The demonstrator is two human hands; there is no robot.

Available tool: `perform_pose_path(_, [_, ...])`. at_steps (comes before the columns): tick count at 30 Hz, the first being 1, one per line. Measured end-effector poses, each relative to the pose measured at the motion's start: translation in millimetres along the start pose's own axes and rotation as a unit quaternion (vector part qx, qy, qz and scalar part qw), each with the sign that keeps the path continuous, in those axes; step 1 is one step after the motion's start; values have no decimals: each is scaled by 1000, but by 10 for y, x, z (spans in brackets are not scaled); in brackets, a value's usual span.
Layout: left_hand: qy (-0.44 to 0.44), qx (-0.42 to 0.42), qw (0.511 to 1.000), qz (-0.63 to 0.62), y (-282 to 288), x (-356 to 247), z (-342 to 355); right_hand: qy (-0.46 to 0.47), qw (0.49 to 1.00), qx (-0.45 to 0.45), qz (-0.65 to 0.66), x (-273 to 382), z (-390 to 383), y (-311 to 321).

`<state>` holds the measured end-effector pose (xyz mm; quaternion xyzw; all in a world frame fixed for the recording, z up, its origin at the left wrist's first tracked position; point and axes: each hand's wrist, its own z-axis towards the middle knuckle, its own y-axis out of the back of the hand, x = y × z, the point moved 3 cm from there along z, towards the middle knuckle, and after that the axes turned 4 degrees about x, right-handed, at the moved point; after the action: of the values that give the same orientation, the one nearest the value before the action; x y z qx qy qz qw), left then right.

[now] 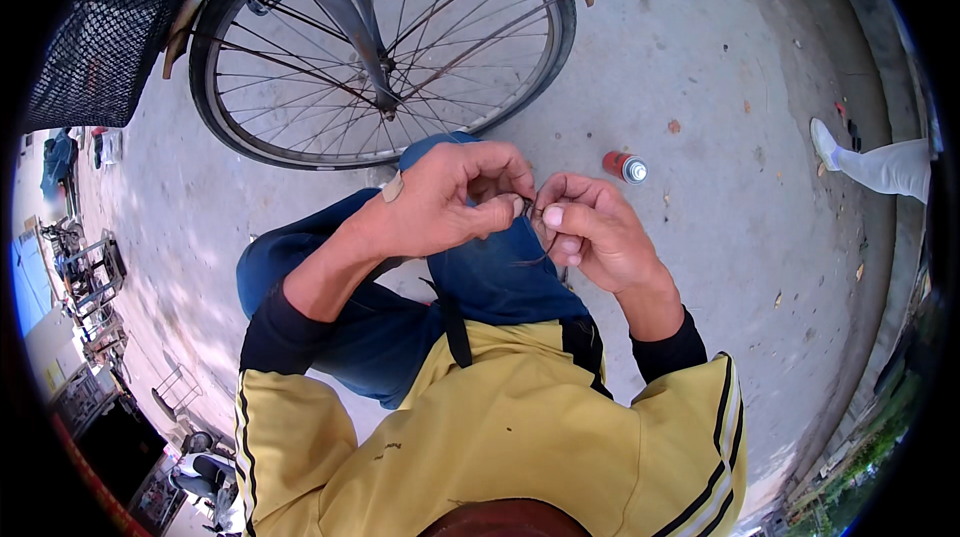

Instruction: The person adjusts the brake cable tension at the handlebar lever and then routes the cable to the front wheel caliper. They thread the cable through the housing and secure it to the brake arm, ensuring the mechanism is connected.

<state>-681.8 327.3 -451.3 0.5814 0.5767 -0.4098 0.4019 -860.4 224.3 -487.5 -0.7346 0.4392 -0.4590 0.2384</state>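
Observation:
Above my bent knee, my left hand point(445, 195) and my right hand point(592, 229) meet fingertip to fingertip. Both pinch a small dark piece point(527, 208), too small and too covered by fingers to name. A thin dark strand, like thread or wire, hangs below it from the right fingers. A tan adhesive bandage point(393, 187) sticks to the back of my left hand near the wrist. Just beyond my hands stands a bicycle wheel point(388, 109), held in a metal fork point(335, 12), with its tyre near my knee.
On the concrete ground point(720, 267) a red spray can point(624, 167) stands right of my hands. A black mesh basket point(105, 32) hangs at the upper left. Another person's leg point(885, 167) with a white shoe shows at the far right, beside a kerb. Parked bicycles point(95, 282) stand far left.

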Motion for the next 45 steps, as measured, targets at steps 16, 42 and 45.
perform_pose_path(16, [-133,-47,972,187,-23,-384,-53,68,997,19,-1,139,-96,-43])
perform_pose_path(42, [-250,-65,937,233,-2,-398,-167,38,996,76,-11,178,-3,-208])
perform_pose_path(45, [-249,-78,936,238,-18,-408,-181,62,995,33,-64,171,-28,-258])
